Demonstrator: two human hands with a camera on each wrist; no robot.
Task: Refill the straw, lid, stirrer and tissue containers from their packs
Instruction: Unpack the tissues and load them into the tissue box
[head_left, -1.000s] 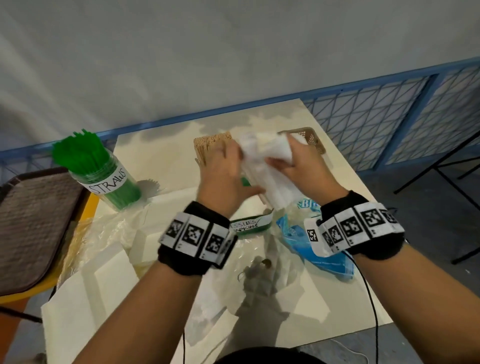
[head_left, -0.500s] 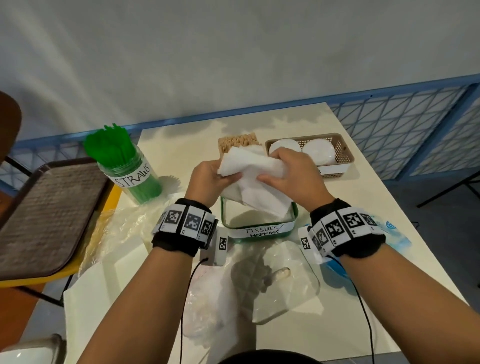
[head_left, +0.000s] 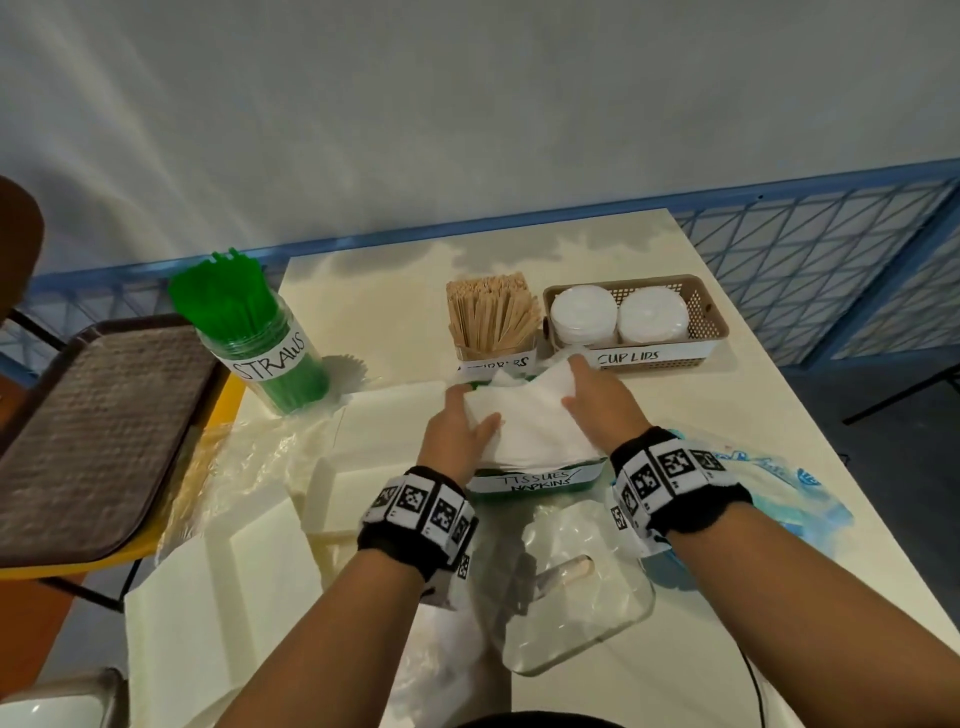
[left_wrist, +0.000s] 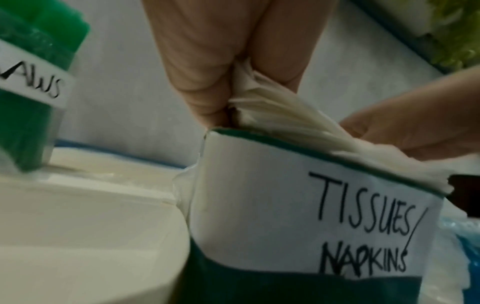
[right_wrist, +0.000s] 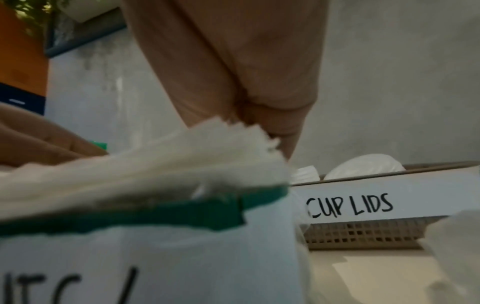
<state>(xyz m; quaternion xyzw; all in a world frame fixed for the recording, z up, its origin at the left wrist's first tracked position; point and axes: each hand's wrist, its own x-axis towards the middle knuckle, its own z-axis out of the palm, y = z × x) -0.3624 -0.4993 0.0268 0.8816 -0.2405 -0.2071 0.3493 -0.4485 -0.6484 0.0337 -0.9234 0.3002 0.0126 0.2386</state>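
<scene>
A stack of white tissues (head_left: 524, 421) lies in the top of the green container labelled TISSUES/NAPKINS (head_left: 535, 479), standing a little above its rim. My left hand (head_left: 457, 431) pinches the stack's left edge between thumb and fingers; the left wrist view shows the tissues (left_wrist: 285, 123) caught in that pinch above the container (left_wrist: 272, 205). My right hand (head_left: 597, 400) lies with straight fingers on the right side of the stack. In the right wrist view its fingers (right_wrist: 233, 72) come down behind the tissues (right_wrist: 130, 164). Behind stand the green straws jar (head_left: 254, 332), the wooden stirrers (head_left: 491, 317) and the cup lids basket (head_left: 706, 332).
Crumpled clear plastic packs (head_left: 571, 597) lie on the table in front of the container, and a blue tissue wrapper (head_left: 779, 499) lies to its right. White paper wrapping (head_left: 234, 571) covers the front left. A brown tray (head_left: 88, 431) sits on a yellow seat at the left.
Both hands have brought the tissue stack down from above into the container. The right hand has gone from gripping the stack to lying flat on it.
</scene>
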